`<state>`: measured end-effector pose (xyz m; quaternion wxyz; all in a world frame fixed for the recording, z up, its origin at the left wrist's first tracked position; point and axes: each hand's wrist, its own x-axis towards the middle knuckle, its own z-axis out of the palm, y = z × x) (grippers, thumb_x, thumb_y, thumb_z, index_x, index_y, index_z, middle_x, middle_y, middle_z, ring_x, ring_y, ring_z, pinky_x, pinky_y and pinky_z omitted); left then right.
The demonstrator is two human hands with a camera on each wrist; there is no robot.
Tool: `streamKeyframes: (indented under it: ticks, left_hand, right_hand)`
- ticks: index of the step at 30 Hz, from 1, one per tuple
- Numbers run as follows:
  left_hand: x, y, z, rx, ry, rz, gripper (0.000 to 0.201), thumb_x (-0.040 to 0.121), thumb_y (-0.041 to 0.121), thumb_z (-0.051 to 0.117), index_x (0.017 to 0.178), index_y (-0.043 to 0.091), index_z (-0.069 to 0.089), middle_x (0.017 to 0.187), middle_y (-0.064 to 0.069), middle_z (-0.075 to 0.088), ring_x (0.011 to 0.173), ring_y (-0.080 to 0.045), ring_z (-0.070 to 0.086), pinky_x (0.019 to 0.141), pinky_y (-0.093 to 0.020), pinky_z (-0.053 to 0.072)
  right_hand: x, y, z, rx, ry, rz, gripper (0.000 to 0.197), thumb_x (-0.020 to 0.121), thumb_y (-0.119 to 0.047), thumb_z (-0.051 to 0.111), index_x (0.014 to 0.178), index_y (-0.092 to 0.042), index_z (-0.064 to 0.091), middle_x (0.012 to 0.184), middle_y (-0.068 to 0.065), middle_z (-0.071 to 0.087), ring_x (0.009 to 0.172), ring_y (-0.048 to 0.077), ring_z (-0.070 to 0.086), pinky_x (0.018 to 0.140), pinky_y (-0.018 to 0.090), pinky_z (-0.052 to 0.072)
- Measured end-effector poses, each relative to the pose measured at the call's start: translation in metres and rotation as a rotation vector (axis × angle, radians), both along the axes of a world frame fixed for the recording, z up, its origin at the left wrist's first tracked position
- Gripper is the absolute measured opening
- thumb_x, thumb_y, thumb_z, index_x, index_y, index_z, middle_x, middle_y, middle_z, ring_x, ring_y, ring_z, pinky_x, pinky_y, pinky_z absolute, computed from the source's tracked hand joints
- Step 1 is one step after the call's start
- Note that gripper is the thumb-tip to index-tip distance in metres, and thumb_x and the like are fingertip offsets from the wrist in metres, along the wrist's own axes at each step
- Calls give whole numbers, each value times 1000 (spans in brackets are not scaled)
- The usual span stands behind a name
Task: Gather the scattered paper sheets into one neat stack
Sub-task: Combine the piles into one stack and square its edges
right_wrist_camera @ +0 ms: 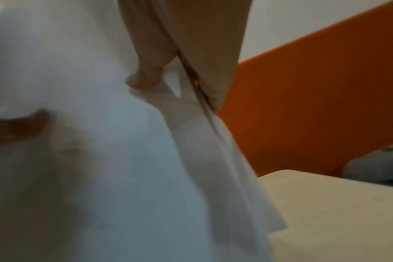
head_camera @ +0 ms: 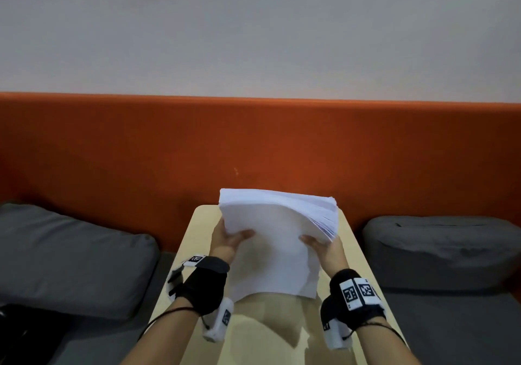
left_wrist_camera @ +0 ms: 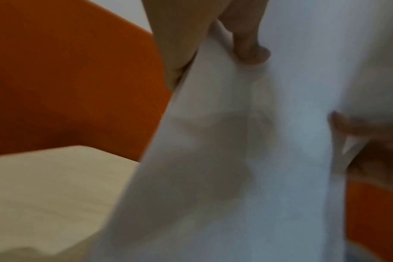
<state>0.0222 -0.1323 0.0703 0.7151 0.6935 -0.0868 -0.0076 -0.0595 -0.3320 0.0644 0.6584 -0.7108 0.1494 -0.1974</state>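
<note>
Both hands on the stack (head_camera: 270, 240), held up off the table (head_camera: 197, 223), tilted so the top face looks back toward the person. Stack is thick, top edge near the orange panel (head_camera: 112, 153) in head view.

L hand (head_camera: 229, 238): grips the left edge, thumb across the front face, fingers behind. L wrist cam confirms it: thumb (left_wrist_camera: 247, 44) presses on the sheet front, rest of the hand wraps the edge.

R hand (head_camera: 324, 245): grips the right edge the same way, thumb on front, fingers behind. R wrist cam: thumb (right_wrist_camera: 146, 76) on paper, fingers curl round the edge w/ sheet edges fanned beside them.

So both hands clamped on the stack, one per side, well apart w/ the paper between them.

Stack not square: right side edges fan out in head view, lower corners of the front sheets hang loose and uneven. Bottom edge sits above the table; whether it touches, can't tell. Blur in both wrist cams, so fine detail of sheet edges is unclear.

Table is light wood, narrow. Gray cushion (head_camera: 70, 260) to the left, another gray cushion (head_camera: 439, 249) to the right, both against the panel. White wall (head_camera: 253, 40) above. Black wrist straps w/ marker tags on both wrists.
</note>
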Motion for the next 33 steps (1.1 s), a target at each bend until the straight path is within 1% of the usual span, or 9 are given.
streamKeyframes:
  ticks: [4,8,12,16,19,22,26,29,33]
  left_hand:
    - [-4,-10,18,-72,-80,73,39,72,-5,73,106,8,60,95,-5,67,85,-19,63,66,-12,52]
    - [-7,-23,40,-52,-195,148,34,75,3,73,101,17,56,87,12,63,81,2,60,65,0,46]
    - [-15,-30,38,-111,-217,179,32,78,3,70,100,18,53,83,15,59,76,8,55,58,3,41]
    - [-19,-20,3,-66,-128,69,38,68,20,77,99,25,56,89,12,63,81,-9,60,64,-14,50]
    - [-18,-15,-15,56,-90,20,33,60,30,75,87,29,56,84,13,64,79,-15,59,61,-15,46]
    - [-13,-13,-14,51,-54,-12,40,57,27,81,90,26,58,87,10,65,82,-14,61,63,-17,47]
    - [-4,-9,-1,-38,-73,-92,75,52,21,85,115,2,50,101,-10,66,86,-17,65,62,-19,53]
    - [1,-9,11,-94,-82,-96,71,63,1,81,123,-4,44,101,-11,64,81,-10,66,62,-14,52]
    - [5,-11,19,-138,-40,-110,57,71,-4,74,122,-5,50,93,-2,65,69,3,67,56,-11,51]
  right_hand:
    - [-2,9,24,-10,-93,-115,25,82,-10,68,106,-12,58,88,-1,64,77,13,61,64,20,49]
    - [-3,14,52,-219,-155,-223,30,88,-22,63,113,-9,56,94,4,64,89,22,58,83,34,48]
    - [-8,24,53,-240,-198,-239,27,90,-23,60,110,-6,55,88,1,62,85,23,56,79,34,47]
    - [-14,22,13,-22,-89,-150,28,83,-22,69,107,-22,56,91,-9,63,89,19,59,73,31,50]
    - [-20,15,-7,137,-15,-141,32,80,-14,71,110,-15,59,93,-3,65,90,21,61,64,23,47]
    - [-20,3,-6,211,5,-59,46,66,-23,82,105,-16,58,97,2,66,90,21,62,64,23,49]
    - [-21,-6,0,186,-61,9,82,33,-49,84,104,-19,57,100,2,66,89,17,63,60,17,52]
    - [-19,-14,12,161,-156,23,100,25,-66,83,107,-15,57,92,-5,69,81,5,67,62,17,53]
    - [-11,-7,26,161,-201,94,88,19,-58,86,94,-19,60,74,-14,73,68,-3,68,58,11,51]
